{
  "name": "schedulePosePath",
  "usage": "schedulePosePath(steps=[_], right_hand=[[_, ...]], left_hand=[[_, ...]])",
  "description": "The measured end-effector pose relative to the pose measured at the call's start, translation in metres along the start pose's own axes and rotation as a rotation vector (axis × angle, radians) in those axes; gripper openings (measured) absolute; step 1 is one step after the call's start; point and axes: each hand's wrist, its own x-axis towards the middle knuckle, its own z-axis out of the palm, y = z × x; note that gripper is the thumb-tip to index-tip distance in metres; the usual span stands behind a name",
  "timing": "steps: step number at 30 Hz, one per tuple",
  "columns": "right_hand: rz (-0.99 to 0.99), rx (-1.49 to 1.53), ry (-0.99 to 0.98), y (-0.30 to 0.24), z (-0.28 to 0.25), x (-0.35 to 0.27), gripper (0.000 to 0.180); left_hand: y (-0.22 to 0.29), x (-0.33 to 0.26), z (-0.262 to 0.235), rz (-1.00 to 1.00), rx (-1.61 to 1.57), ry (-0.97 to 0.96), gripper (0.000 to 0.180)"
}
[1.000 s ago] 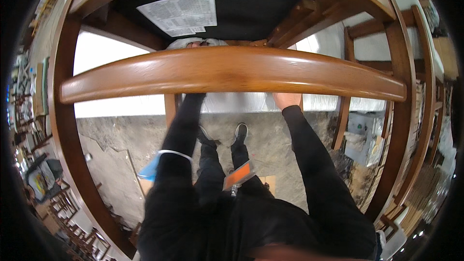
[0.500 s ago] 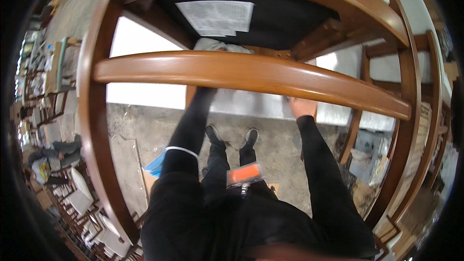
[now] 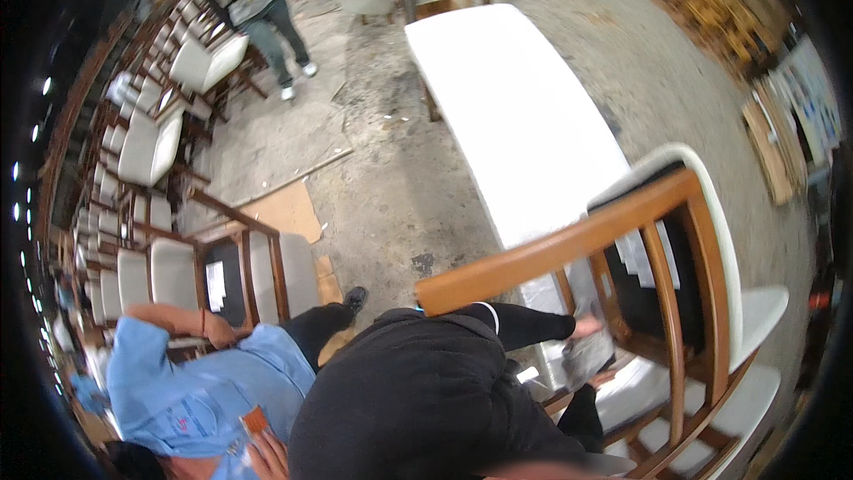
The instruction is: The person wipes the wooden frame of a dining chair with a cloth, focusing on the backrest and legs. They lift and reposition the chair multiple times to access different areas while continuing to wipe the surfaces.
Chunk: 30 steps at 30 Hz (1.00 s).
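Beside an upturned wooden chair (image 3: 560,253) with a pale padded seat, my left hand (image 3: 585,327) reaches to a crumpled greyish plastic bag (image 3: 588,354). Its fingers appear closed on the bag's upper part, though blur softens them. My right hand (image 3: 604,379) is close to the bag's lower end, palm partly hidden, and its grip is unclear. White paper sheets (image 3: 647,260) hang on the black underside (image 3: 626,298) of the chair's seat. The chair rests on its side on a plastic-covered surface, its curved rail crossing in front of my arms.
A long white-topped table (image 3: 524,98) extends away from me. At my left, a co-worker in a blue shirt (image 3: 200,391) leans beside a row of chairs (image 3: 169,271). Another person (image 3: 258,9) stands farther back. Stacked wooden parts (image 3: 702,0) lie at the far right.
My view has swung left, bringing the white table and co-worker into sight. The chair now appears at the right. The plastic bag, earlier behind the rail, now shows between my hands.
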Motion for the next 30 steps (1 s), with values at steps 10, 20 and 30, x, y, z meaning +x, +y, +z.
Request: schedulePosePath(steps=[10, 20, 30], right_hand=[[0.055, 0.441, 1.129, -0.016, 0.021, 0.03, 0.075], [0.119, 0.519, 1.165, -0.035, 0.025, 0.023, 0.08], [-0.363, 0.01, -0.017, 0.004, -0.017, 0.008, 0.095]], left_hand=[[0.026, -0.011, -0.021, -0.143, -0.384, 0.107, 0.043], [0.033, -0.003, -0.021, -0.204, -0.465, 0.153, 0.043], [0.008, 0.0, -0.029, -0.18, -0.433, 0.24, 0.044]])
